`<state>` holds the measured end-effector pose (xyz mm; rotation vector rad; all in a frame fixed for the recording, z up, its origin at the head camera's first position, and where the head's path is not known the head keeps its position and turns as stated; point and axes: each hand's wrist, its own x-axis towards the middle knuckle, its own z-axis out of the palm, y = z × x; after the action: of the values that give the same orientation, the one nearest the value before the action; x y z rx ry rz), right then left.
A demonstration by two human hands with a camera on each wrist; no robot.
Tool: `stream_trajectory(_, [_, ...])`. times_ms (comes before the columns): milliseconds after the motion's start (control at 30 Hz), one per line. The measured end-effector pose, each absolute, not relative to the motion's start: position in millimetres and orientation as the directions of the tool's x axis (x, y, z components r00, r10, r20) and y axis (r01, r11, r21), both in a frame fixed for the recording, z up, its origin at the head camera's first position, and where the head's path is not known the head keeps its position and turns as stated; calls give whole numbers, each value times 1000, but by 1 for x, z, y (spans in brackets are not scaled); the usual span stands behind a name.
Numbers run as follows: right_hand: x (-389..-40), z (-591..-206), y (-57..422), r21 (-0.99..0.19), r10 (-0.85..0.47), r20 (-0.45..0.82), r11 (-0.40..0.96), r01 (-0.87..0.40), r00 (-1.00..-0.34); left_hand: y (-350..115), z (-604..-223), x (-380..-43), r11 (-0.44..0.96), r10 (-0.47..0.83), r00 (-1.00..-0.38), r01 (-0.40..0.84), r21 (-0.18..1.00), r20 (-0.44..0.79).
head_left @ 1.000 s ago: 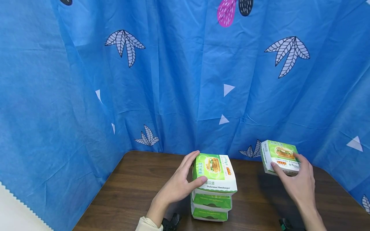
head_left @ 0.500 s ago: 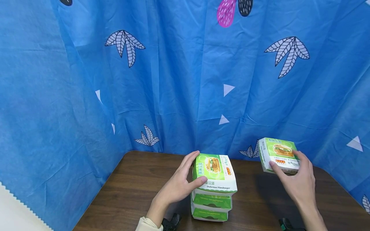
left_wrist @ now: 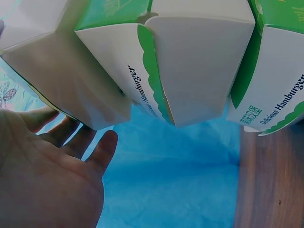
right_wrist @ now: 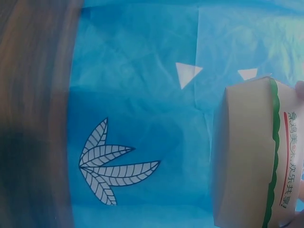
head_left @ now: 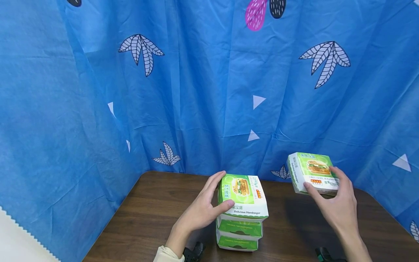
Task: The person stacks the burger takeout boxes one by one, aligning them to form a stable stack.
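Three green-and-white hamburger boxes stand stacked on the table, with the top box (head_left: pixel 243 196) jutting toward me over the middle box (head_left: pixel 240 230) and the bottom box (head_left: pixel 237 243). My left hand (head_left: pixel 201 211) holds the top box at its left side, thumb by the front and fingers along the back left corner. In the left wrist view its fingers (left_wrist: pixel 71 135) reach that box's edge. To the right, my right hand (head_left: pixel 340 209) grips another hamburger box (head_left: pixel 315 169) between thumb and fingers, raised above the table. The right wrist view shows that box's underside and printed side (right_wrist: pixel 251 152).
A dark wood table (head_left: pixel 154 211) lies beneath the boxes. Behind it and along both sides hangs a blue patterned curtain (head_left: pixel 203 91). A white surface (head_left: pixel 19 240) shows at the lower left.
My right hand has tilted and lifted its hamburger box slightly, shifting it up and to the left. My left hand and the stack have stayed where they were.
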<state>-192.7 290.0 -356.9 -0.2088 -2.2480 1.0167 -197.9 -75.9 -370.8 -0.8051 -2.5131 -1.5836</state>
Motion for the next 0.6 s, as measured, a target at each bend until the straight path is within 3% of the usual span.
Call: stream_trajectory(600, [-177, -342, 272, -672, 307, 636, 671, -312, -708, -76, -370, -198, 331, 399, -858, 463, 822, 322])
